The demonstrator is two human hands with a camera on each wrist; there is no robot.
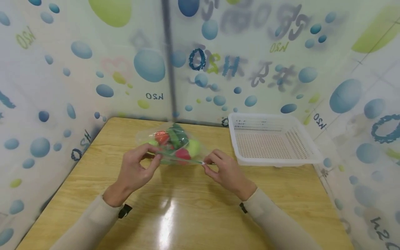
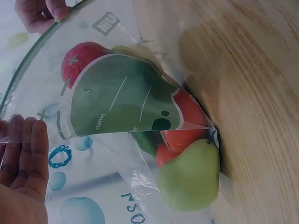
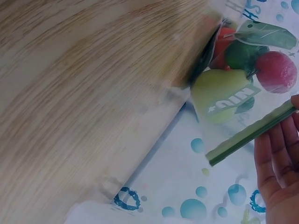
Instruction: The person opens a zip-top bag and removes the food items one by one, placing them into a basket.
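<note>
Head view: cream-sleeved left arm enters from 7 o'clock, cream-sleeved right arm from 5. Bare left hand, bare right hand: both pinching, thumb against fingers.

Small booth-like space, bubble-printed sheets on 3 sides, wood-grain table

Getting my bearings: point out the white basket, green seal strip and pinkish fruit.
White basket (image 1: 276, 161): head view, front rim.
Green seal strip (image 3: 252, 132): right wrist view, middle of its visible length.
Pinkish fruit (image 3: 276, 72): right wrist view, its rounded side.
</note>
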